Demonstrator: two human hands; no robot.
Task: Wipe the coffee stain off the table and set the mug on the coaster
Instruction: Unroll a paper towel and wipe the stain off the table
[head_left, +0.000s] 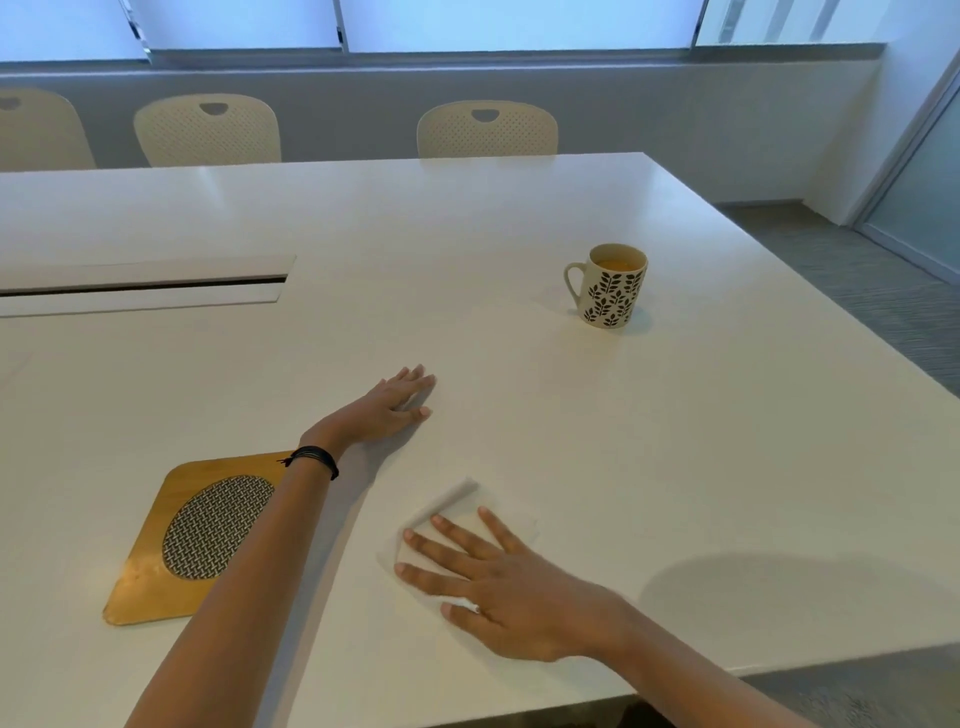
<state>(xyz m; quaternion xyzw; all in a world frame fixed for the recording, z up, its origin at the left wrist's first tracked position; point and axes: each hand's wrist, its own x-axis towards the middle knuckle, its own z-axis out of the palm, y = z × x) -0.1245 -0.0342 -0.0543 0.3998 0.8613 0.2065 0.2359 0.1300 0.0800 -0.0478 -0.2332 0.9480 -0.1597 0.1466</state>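
Note:
A white mug (608, 286) with a black leaf pattern stands upright on the white table (467, 249), far right of centre, holding a brownish drink. A square wooden coaster (156, 571) with a woven oval inset lies at the near left, partly under my left forearm. My left hand (387, 405) rests flat on the bare table, fingers together, holding nothing. My right hand (498, 577) presses flat, fingers spread, on a white tissue (452, 506) near the front edge. I cannot make out any stain around the tissue.
A long cable slot (140, 286) is set into the table at the left. Cream chairs (485, 130) stand along the far edge. The table's right edge drops to grey carpet (857, 280); the front edge runs just behind my right wrist.

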